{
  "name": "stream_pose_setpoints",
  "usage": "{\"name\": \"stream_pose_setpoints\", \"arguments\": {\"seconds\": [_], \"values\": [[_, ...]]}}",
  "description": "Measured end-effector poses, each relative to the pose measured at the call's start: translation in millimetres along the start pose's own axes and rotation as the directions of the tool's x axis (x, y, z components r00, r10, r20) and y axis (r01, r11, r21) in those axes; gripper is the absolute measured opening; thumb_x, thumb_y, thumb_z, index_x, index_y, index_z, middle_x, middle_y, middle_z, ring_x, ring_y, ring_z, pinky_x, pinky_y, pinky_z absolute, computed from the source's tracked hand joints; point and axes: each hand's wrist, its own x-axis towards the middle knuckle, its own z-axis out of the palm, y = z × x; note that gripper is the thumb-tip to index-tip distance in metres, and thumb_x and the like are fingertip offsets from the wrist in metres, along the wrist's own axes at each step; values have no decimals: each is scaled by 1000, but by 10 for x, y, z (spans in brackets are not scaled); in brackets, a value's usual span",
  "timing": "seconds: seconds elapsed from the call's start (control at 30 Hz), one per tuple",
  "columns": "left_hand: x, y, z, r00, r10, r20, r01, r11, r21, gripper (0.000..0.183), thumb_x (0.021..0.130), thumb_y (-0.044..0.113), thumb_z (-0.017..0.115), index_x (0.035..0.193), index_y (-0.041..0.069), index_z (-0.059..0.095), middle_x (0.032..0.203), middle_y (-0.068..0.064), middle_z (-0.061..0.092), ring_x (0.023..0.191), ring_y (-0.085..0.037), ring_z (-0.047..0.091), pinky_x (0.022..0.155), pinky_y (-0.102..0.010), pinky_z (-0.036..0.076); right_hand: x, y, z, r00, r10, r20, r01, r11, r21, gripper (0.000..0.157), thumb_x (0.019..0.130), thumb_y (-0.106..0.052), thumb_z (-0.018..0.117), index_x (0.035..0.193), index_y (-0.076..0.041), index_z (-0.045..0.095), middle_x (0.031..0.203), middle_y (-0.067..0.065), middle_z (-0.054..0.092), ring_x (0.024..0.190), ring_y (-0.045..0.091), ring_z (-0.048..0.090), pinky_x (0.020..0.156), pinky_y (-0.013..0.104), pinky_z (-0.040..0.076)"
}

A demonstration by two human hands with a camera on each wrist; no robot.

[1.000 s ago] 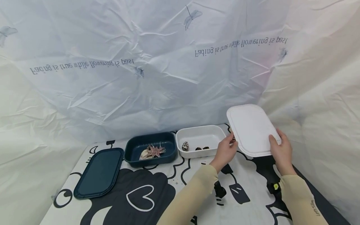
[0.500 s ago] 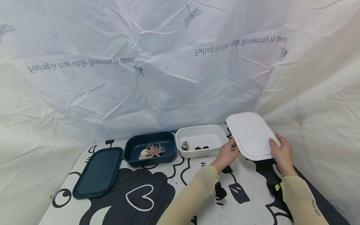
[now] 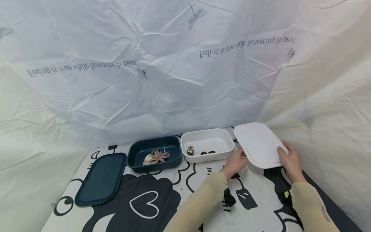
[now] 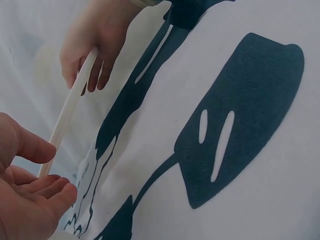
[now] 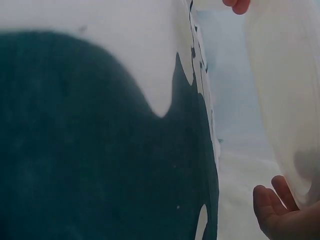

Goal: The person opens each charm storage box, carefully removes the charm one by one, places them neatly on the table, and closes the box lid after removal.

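A white rectangular lid [image 3: 259, 145] with rounded corners is held up at a slant over the right side of the table. My right hand [image 3: 292, 161] grips its right edge, thumb on top and fingers underneath. At the opposite edge, my left hand [image 3: 235, 162] holds the lid between thumb and fingers, as the left wrist view shows with the lid [image 4: 72, 110] edge-on. Left of that hand stands an uncovered white box [image 3: 208, 158] with a small pine cone [image 3: 190, 150] and two dark little pieces [image 3: 208, 152] in it. The right wrist view shows the lid's underside [image 5: 290, 85].
Beside the white box is a dark blue box [image 3: 155, 167] containing a pinkish star-shaped ornament [image 3: 159, 155] and a pale piece. A dark blue lid [image 3: 101, 178] lies farther left. The tablecloth [image 3: 214, 212] is patterned black and white; a white sheet [image 3: 162, 80] hangs behind.
The white lid has come down and tilted flatter, with both hands still on its edges. The left hand has lowered slightly. The boxes and the blue lid have stayed put.
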Motion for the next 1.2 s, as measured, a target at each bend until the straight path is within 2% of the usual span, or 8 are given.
{"name": "stream_pose_setpoints", "arguments": {"seconds": [0.13, 0.37, 0.47, 0.53, 0.6, 0.7, 0.9, 1.2], "values": [[1, -38, 10, 999, -37, 7, 36, 999, 25, 49, 96, 13, 61, 144, 18, 56, 133, 4, 63, 124, -10, 56, 98, -24, 48, 9, 14, -13, 999, 2, 36, -2, 1000, -4, 62, 107, -28, 39, 157, 5, 23, 158, 33, 25, 141, 52, 31, 112, 63, 31], [-14, -67, 5, 996, -90, 16, 90, 996, 18, 43, 99, 22, 60, 142, 18, 59, 137, 3, 61, 130, -14, 54, 103, -29, 47, 16, 33, -22, 992, 5, 122, 2, 998, -55, 65, 108, -31, 37, 157, 8, 20, 157, 36, 23, 140, 54, 31, 110, 64, 32], [-17, -80, 10, 995, -99, 14, 98, 995, 28, 36, 99, 20, 60, 135, 15, 63, 131, 2, 64, 114, -10, 59, 94, -27, 50, 19, 29, -12, 990, 22, 142, -13, 998, -65, 65, 107, -31, 37, 157, 8, 20, 156, 37, 23, 140, 54, 31, 111, 64, 32], [-16, -95, 16, 995, -94, 15, 93, 995, 45, 27, 99, 17, 61, 125, 12, 66, 115, 0, 67, 94, -8, 59, 79, -24, 51, 16, 22, -10, 988, 42, 150, -32, 997, -69, 66, 107, -31, 37, 157, 9, 19, 156, 37, 22, 140, 54, 30, 112, 64, 31], [-12, -115, 26, 996, -93, 12, 92, 995, 38, 18, 98, 14, 61, 115, 10, 68, 96, 1, 64, 76, -9, 53, 65, -23, 46, 17, 18, -9, 985, 61, 161, -48, 996, -81, 66, 107, -30, 37, 157, 9, 18, 157, 38, 21, 141, 54, 28, 113, 64, 30], [-6, -138, 40, 996, -93, 6, 93, 995, 24, 10, 98, 11, 61, 105, 8, 68, 77, 2, 52, 63, -9, 45, 55, -22, 38, 20, 19, -9, 981, 90, 174, -73, 992, -100, 68, 107, -32, 37, 157, 8, 16, 157, 38, 21, 141, 54, 28, 113, 64, 29], [2, -135, 55, 995, -95, 13, 94, 994, 63, 10, 99, 13, 60, 90, 9, 60, 72, 2, 48, 60, -10, 44, 52, -21, 35, 19, 32, -18, 975, 126, 185, -105, 987, -117, 69, 107, -34, 35, 158, 7, 14, 156, 38, 21, 142, 53, 27, 113, 64, 29], [-7, -107, 88, 995, -102, 10, 101, 988, 115, 16, 100, 14, 60, 85, 11, 56, 70, 2, 48, 58, -9, 44, 50, -21, 35, 11, 44, -71, 967, 119, 223, -91, 987, -133, 70, 107, -32, 36, 157, 10, 9, 157, 39, 14, 144, 55, 20, 115, 65, 24]]}}
